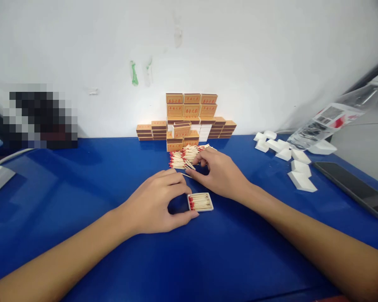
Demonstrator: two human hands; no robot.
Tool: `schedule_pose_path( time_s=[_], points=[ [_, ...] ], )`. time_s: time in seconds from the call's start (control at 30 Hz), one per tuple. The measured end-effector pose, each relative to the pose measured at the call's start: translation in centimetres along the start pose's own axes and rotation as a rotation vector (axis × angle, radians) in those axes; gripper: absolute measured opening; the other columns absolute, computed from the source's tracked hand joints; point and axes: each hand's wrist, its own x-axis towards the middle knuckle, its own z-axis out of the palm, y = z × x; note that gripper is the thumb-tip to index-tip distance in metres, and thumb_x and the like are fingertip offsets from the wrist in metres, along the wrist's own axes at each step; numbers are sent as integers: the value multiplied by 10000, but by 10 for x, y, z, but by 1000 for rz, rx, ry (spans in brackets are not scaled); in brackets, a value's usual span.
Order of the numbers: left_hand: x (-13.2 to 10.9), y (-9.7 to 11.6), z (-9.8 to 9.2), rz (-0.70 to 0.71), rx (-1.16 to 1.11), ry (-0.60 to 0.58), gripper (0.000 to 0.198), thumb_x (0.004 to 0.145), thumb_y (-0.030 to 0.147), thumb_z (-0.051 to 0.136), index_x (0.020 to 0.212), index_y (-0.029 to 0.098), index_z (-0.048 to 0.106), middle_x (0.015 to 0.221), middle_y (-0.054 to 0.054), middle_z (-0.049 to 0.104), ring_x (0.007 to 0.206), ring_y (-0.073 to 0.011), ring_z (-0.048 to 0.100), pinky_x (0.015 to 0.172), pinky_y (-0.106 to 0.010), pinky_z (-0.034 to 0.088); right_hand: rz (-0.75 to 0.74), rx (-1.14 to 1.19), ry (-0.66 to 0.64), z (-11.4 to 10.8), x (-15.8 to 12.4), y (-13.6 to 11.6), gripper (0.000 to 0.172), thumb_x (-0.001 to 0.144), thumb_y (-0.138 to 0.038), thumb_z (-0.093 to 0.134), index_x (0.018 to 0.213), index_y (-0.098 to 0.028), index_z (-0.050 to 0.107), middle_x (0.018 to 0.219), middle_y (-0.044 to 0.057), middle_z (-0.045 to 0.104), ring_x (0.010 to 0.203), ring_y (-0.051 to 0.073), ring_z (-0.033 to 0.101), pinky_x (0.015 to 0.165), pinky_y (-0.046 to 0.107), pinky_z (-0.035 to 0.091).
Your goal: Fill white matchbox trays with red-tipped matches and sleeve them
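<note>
A small white matchbox tray (211, 208) lies on the blue table, holding a layer of red-tipped matches (201, 201). My left hand (159, 201) grips its left end, thumb at the near side and forefinger at the far side. Beyond it, a loose heap of matches (179, 160) spreads on the table, red heads mostly to the left. At the heap's near right edge, my right hand (220, 174) is curled, with thumb and forefinger closing around a few matches. One loose match (185, 175) lies between my two hands.
Stacked matchboxes (191, 110) stand against the wall behind the heap. Several empty white trays (300, 168) are scattered at the right, near a leaning plastic bottle (330, 117) and a dark phone (353, 186). A blurred-out dark object (44, 117) stands at the left.
</note>
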Motion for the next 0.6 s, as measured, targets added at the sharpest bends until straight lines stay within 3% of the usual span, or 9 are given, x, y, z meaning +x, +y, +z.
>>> schedule_pose_path(
  time_s=[0.17, 0.47, 0.6],
  points=[
    [-1, -1, -1, 18, 30, 17, 225, 914, 387, 781, 1035, 199, 751, 971, -67, 741, 925, -238, 684, 888, -416, 565, -14, -74, -56, 0, 4, -3, 157, 979, -258, 662, 846, -196, 607, 919, 44, 650, 788, 181, 586, 702, 306, 400],
    [-1, -11, -1, -28, 86, 72, 245, 942, 395, 770, 1058, 180, 753, 984, -76, 748, 956, -249, 681, 911, -434, 565, -24, -215, -276, -31, -9, 13, 231, 1068, -352, 567, 900, -196, 588, 945, 72, 649, 780, 205, 612, 703, 326, 450],
    [0, -12, -1, -42, 94, 104, 237, 948, 387, 764, 1070, 185, 750, 1023, -79, 767, 969, -256, 687, 915, -448, 568, -60, -155, -292, -43, -10, 15, 263, 1090, -406, 521, 949, -195, 591, 998, 90, 647, 817, 216, 622, 741, 346, 484]
  ],
)
